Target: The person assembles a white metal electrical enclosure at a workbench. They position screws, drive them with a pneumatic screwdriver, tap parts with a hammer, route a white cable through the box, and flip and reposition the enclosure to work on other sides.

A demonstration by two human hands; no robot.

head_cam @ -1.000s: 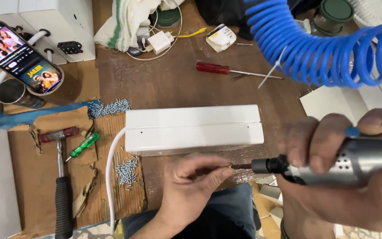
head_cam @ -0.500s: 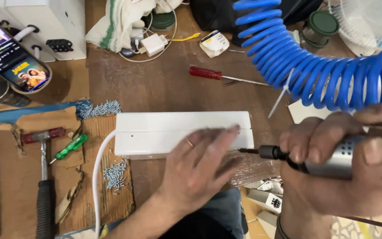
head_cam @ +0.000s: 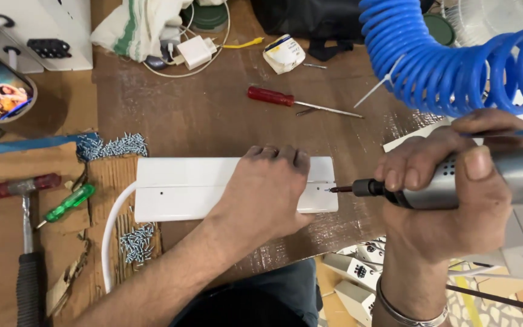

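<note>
White plastic casing [head_cam: 189, 188] lies flat on the bench [head_cam: 213, 115], pinned under your left hand [head_cam: 267, 188], palm spread open. Your right hand [head_cam: 449, 194] grips the pneumatic screwdriver [head_cam: 455, 181], its bit touching the casing's right end.

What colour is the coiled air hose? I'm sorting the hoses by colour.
Bright blue: the coiled hose loops above the right hand, clearest in the head view.

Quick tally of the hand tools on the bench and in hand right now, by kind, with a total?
Powered screwdriver, held in the right hand with its bit at the white box: 1
Red-handled screwdriver: 1
Green-handled screwdriver: 1
Hammer: 1
Total: 4
The left hand presses flat on the box.
</note>
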